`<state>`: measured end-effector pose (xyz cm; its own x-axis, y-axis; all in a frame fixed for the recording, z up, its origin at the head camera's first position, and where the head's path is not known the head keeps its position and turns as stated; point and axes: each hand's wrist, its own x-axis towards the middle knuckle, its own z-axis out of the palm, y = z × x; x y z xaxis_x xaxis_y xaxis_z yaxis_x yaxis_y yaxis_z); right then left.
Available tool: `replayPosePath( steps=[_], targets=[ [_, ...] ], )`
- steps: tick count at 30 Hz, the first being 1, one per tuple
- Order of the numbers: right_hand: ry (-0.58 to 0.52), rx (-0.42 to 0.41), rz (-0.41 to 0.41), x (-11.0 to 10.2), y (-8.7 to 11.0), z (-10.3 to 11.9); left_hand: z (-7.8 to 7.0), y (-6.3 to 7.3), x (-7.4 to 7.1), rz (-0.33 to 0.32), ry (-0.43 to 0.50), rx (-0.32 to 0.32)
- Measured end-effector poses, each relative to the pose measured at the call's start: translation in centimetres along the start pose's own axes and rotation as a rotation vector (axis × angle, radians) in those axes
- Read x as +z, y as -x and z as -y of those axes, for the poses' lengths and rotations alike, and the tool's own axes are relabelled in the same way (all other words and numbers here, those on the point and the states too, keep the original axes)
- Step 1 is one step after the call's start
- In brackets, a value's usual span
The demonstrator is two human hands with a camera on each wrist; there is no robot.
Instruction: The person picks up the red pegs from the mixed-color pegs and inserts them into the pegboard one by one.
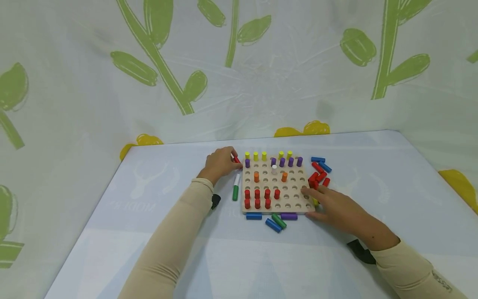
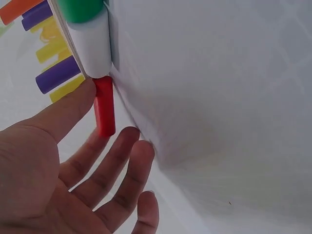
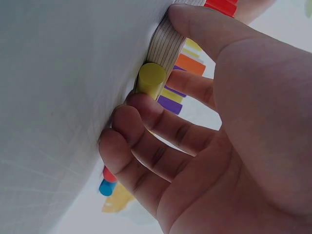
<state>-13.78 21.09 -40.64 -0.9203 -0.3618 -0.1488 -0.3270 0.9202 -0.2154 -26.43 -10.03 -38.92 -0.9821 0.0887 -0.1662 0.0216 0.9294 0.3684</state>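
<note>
1. head view: a pale wooden square pegboard (image 1: 270, 183) lies on a pale table (image 1: 261, 265), partly filled. the left hand (image 1: 219, 161) pinches a red cylindrical peg (image 1: 237, 159) just beside the board's far left corner. the right hand (image 1: 337, 208) is relaxed, fingers loosely bent, at the near right corner. risk: a low sweep by the left fingers could knock the standing yellow cylindrical pegs (image 1: 255, 156). hidden: the right hand covers part of the board's right edge.

2. left wrist view: thumb tip meets one end of the red peg; index finger lies behind the other. risk: so slight a hold could let the peg twist or slip; the white cylindrical peg (image 2: 92, 48) close by could be nudged and roll. hidden: the index finger's contact is behind the peg; the green cylindrical peg (image 2: 80, 7) is cut off at the top.

3. right wrist view: thumb rests on the board's layered side, near a loose yellow cylindrical peg (image 3: 152, 75). risk: uneven thumb pressure could shift the board; a stray fingertip could roll that peg. unclear: whether any finger touches it. most of the board is out of frame.
</note>
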Motion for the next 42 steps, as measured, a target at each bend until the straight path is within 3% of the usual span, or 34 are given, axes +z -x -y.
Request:
replayPosePath(
  steps=[14, 22, 36, 42],
  targets=[
    [-0.001, -0.024, -0.022, 0.2, 0.2, -0.1, 0.3, 0.3, 0.4, 0.007, 0.223, 0.016],
    [0.005, -0.022, -0.023, 0.1, 0.2, 0.0, 0.5, 0.7, 0.3, -0.047, 0.212, 0.038],
    [0.014, -0.029, -0.029, 0.1, 0.1, -0.2, -0.3, 4.5, -0.2, -0.235, 0.228, 0.177],
    [0.008, -0.034, -0.035, 0.1, 0.2, -0.2, -1.1, 6.5, -0.3, -0.275, 0.259, 0.228]
  ],
)
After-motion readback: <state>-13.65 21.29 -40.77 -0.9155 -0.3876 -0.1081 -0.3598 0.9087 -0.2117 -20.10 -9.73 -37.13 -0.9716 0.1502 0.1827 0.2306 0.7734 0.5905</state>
